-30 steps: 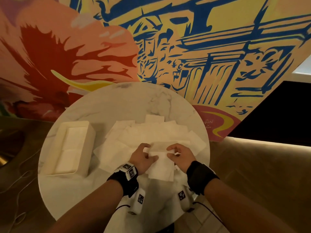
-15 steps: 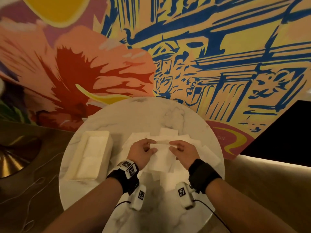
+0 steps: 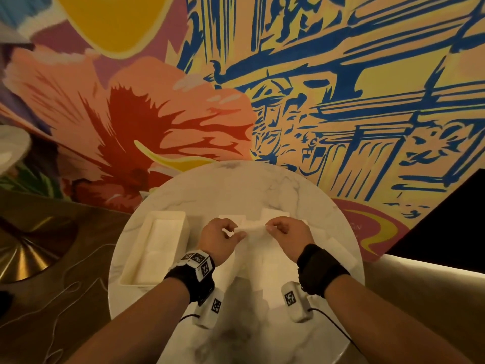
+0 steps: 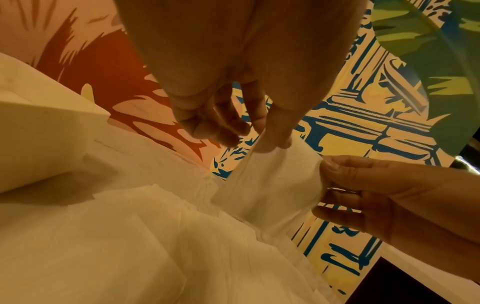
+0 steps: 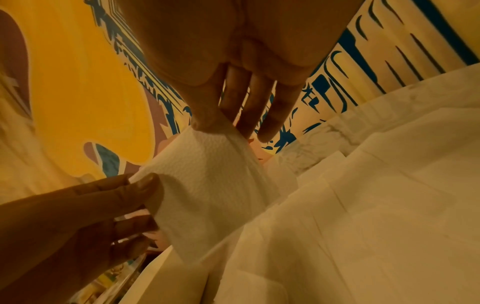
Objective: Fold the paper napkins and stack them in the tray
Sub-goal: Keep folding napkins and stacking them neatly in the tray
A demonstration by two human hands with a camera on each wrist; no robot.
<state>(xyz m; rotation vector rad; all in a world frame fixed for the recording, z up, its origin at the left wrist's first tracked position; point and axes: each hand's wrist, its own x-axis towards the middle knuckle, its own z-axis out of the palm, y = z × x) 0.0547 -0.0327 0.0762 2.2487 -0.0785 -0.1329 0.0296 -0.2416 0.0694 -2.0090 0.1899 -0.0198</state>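
While you work from the left, note the tray standing on the round marble surface, with folded napkins already lying inside it. Just right of it, your left hand pinches one end of the napkin between thumb and fingertips, the other fingers curled loosely. That napkin hangs lifted above the loose napkins spread flat on the surface, its free part drooping toward you. Your right hand pinches the opposite end in the same way, so both hands are grasping the one sheet and it is stretched between them.

To finish this fold well, I judge you should bring the two pinched corners level and keep light tension, because thin paper tears or skews when pulled unevenly. Lay the hanging edge down first, match the top edge to it, then run your fingers along the crease. Keep clear of the loose sheets beneath, since a dragged corner could lift one. Only then carry it left to the tray.
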